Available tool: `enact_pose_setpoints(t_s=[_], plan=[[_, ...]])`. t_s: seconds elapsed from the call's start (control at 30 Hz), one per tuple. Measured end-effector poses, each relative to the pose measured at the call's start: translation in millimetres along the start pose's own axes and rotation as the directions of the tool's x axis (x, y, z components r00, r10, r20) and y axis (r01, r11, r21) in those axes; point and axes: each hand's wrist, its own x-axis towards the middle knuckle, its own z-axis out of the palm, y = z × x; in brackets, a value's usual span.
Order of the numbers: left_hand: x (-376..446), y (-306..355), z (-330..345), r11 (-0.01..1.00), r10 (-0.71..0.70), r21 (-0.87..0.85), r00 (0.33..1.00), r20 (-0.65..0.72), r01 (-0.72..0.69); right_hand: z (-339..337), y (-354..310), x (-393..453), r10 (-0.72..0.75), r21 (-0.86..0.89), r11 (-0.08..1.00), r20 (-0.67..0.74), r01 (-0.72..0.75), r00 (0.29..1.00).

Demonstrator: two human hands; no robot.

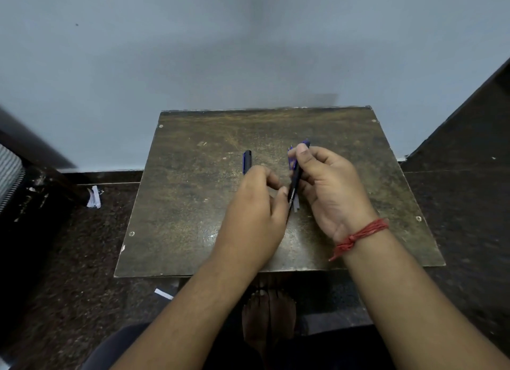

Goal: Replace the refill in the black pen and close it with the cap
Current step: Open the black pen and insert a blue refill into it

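Observation:
My right hand (328,187) grips the black pen barrel (294,189) upright and slightly tilted above the small table (193,204). A blue tip shows above my thumb, and another blue pen part (292,162) sits behind the barrel. My left hand (256,206) is beside the barrel's lower end, thumb and forefinger touching or nearly touching it. The black pen cap (247,161) with a blue clip lies on the table just beyond my left hand. A thin pale refill piece (296,205) shows on the table behind the barrel.
The worn brown table stands against a pale blue wall. Paper scraps (93,197) lie on the dark floor at left, another scrap (163,293) under the table's front edge. Dark furniture flanks both sides. My feet show below the table.

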Motion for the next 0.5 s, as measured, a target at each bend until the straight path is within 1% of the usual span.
enact_pose_setpoints(t_s=[0.07,0.13,0.2,0.3,0.4,0.5], plan=[[0,1,-1,0.996,-0.055,-0.065,0.998,-0.002,0.055,6,1,-5,0.037,0.055,0.998,0.038,-0.039,0.999],[-1,3,-3,0.975,-0.123,-0.182,0.991,0.045,0.129,13,3,-9,0.044,0.060,0.997,0.063,-0.048,0.997],[-1,5,-4,0.938,-0.188,-0.274,0.975,0.117,0.214,18,5,-12,0.041,0.006,0.999,0.067,-0.041,0.997],[0,5,-5,0.883,-0.265,-0.346,0.946,0.189,0.317,20,7,-12,0.028,-0.046,0.999,0.063,-0.025,0.998],[2,4,-3,0.781,-0.298,-0.479,0.913,0.279,0.401,17,5,-11,0.009,-0.008,1.000,0.067,-0.009,0.998],[2,8,-3,0.640,-0.315,-0.589,0.868,0.385,0.493,14,3,-11,0.007,0.039,0.999,0.068,-0.010,0.998]])
